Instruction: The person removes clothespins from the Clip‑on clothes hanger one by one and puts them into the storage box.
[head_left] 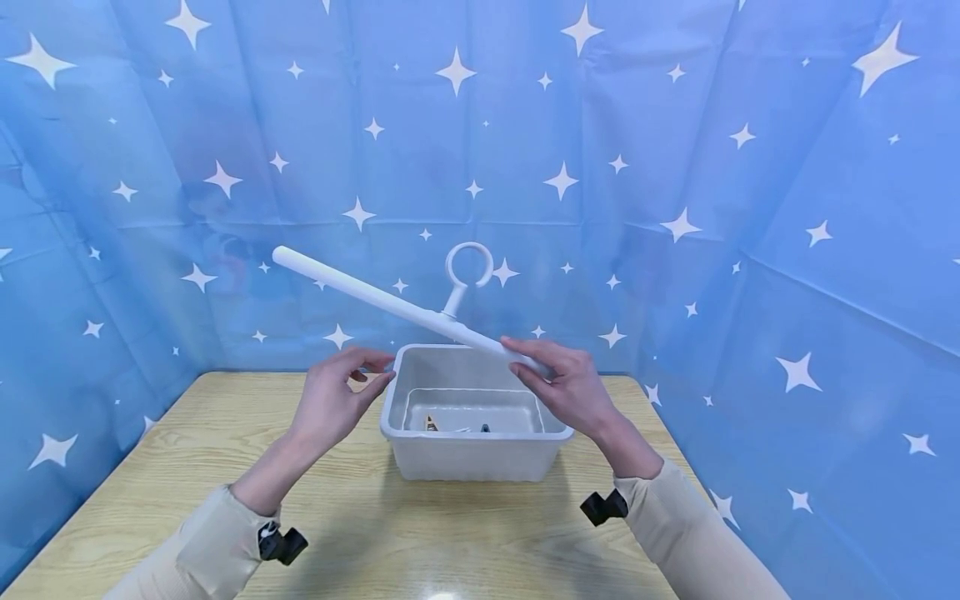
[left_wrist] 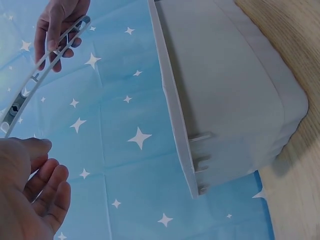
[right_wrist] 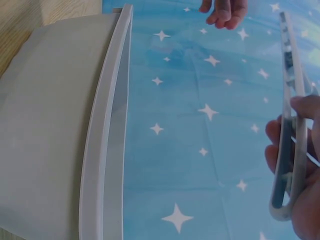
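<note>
I see a wooden desk (head_left: 360, 533) ringed by a blue starred curtain (head_left: 675, 167). A grey plastic bin (head_left: 472, 454) sits mid-desk, small items inside. Above it, my right hand (head_left: 573, 387) grips one end of a white hanger (head_left: 397, 308), tilted, ring upward. My left hand (head_left: 333, 404) hovers beside the bin, fingers loosely spread, empty.

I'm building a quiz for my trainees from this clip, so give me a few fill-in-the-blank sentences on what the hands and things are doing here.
1. The white hanger bar is held at one end by the ___ hand.
2. The left hand holds ___.
3. The white bin stands on a ___ table.
4. The hanger's top ends in a closed ___.

Missing words: right; nothing; wooden; ring
</note>
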